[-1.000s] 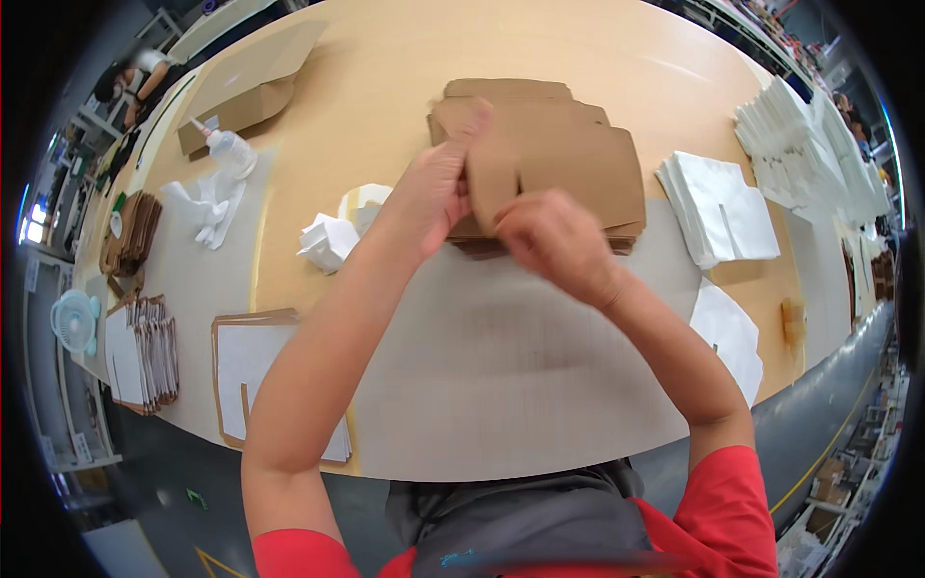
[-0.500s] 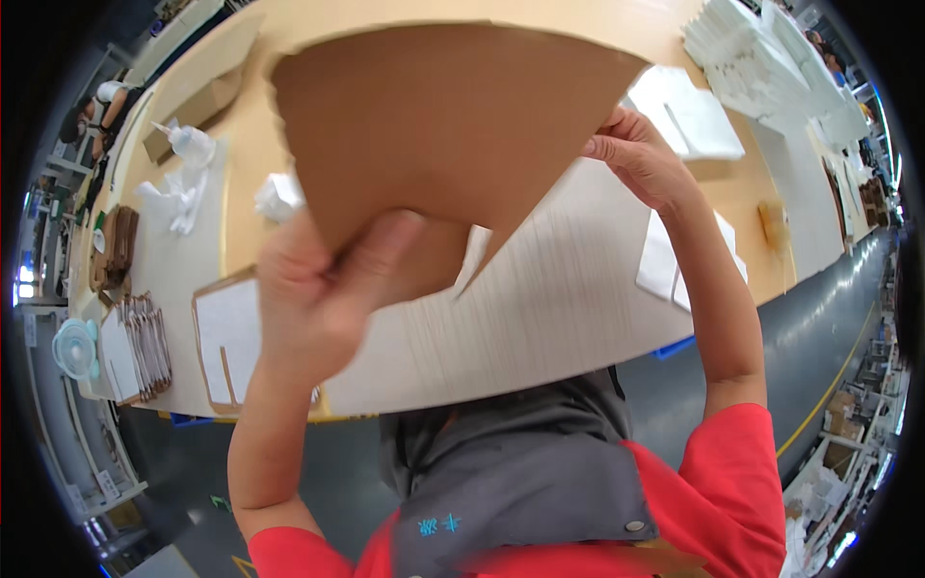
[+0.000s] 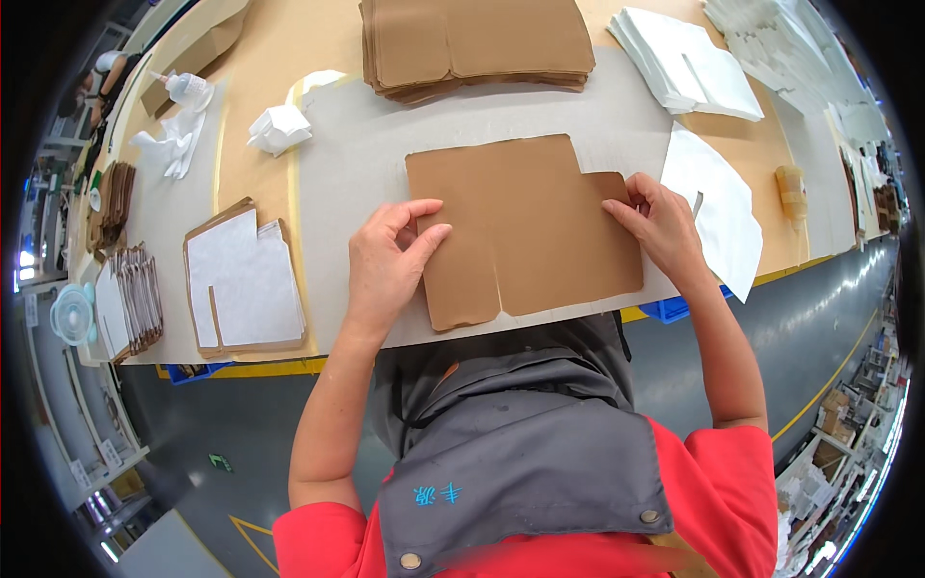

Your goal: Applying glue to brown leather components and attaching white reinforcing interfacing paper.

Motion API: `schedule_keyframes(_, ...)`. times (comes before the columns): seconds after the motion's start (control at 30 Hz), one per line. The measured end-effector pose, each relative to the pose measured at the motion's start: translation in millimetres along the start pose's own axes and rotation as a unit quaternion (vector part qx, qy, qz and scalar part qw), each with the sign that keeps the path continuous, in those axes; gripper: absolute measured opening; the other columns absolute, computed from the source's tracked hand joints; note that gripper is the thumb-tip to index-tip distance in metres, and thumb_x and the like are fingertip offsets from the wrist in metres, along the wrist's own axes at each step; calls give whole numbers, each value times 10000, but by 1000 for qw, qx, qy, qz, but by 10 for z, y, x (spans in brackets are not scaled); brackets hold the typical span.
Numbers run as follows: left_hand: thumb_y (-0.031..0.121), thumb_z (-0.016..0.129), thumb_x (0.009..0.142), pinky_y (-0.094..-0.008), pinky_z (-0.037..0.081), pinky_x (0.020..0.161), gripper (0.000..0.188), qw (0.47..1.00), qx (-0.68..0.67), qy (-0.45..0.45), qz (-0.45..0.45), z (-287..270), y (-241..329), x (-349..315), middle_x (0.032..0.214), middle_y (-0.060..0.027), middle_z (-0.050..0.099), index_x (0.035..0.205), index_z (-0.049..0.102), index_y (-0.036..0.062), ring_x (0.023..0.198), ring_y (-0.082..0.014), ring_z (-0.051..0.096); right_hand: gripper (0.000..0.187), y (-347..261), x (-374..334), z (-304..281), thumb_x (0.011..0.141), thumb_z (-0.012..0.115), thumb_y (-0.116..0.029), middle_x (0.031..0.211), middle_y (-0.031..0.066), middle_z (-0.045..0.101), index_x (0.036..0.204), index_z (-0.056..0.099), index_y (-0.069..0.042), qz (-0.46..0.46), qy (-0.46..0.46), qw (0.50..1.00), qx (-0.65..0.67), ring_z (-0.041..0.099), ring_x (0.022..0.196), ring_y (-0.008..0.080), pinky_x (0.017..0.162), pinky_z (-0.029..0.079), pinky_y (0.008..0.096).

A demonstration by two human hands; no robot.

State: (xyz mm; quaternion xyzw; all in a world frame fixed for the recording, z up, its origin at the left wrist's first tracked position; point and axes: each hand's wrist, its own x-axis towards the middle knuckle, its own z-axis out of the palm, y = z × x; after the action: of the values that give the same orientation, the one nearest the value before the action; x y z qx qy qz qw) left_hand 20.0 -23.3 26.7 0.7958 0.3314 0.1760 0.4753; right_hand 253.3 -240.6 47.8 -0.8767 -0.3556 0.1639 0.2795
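A long workroom table with odds and ends around it.
At the upper left, a pale squeeze bottle leans beside a crumpled white sheet; a white wad sits to their right. A pale blue fan shows at the far left. At the right stands a small amber bottle; a blue container peeks from under the table edge. Beyond the grey floor are cardboard boxes.

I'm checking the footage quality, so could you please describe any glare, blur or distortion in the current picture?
Head view: the brown sheet looks sharp; head view, right: glare streaks the floor; head view, bottom: a reddish strip is blurred; head view: the table bows along its near edge.
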Motion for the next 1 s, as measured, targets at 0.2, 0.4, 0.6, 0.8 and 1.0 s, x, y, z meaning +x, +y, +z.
schedule_keyframes(0.2, 110, 786, 838, -266, 490, 679, 284, 996, 91, -14, 14, 11, 81, -35, 887, -42, 631, 1109, 752, 37, 706, -118, 551, 234, 123, -53, 38, 824, 766, -202, 783, 107, 636, 928, 646, -30, -55, 13, 994, -96, 617, 781, 265, 730, 455, 386)
schedule_keyframes(0.4, 180, 761, 859, -418, 447, 999, 507, 940, 266, 21, 212, 293, 200, -5, 1326, -105, 542, 1338, 620, 91, 1195, -270, 519, 638, 571, 97, -390, 698, 896, -244, 1099, 98, 628, 1237, 598, -75, -96, 227, 962, -121, 590, 1030, 275, 915, 433, 430)
schedule_keyframes(0.6, 420, 568, 979, -514, 165, 1238, 607, 873, 259, -182, 372, 1156, 469, 284, 1592, -68, 382, 1511, 444, 154, 1493, -266, 314, 863, 2240, 381, -1786, 807, 754, -587, 1448, 164, 502, 1446, 459, -88, 98, 319, 880, -339, 490, 1318, 364, 1083, 374, 521)
schedule_keyframes(0.8, 537, 496, 989, -601, 100, 1221, 584, 870, 290, -189, 352, 1268, 431, 289, 1622, -64, 332, 1512, 458, 280, 1515, -262, 257, 985, 2790, 648, -2113, 774, 754, -622, 1506, 165, 454, 1519, 391, -92, 290, 210, 875, -325, 472, 1359, 348, 1091, 382, 527)
schedule_keyframes(1.0, 593, 479, 980, -642, 87, 1205, 603, 874, 293, -164, 352, 1240, 384, 257, 1634, -108, 296, 1521, 446, 328, 1524, -298, 230, 863, 3528, 443, -2641, 815, 756, -556, 1333, 122, 614, 1472, 465, -78, 321, 97, 942, -23, 560, 1275, 305, 1053, 456, 425)
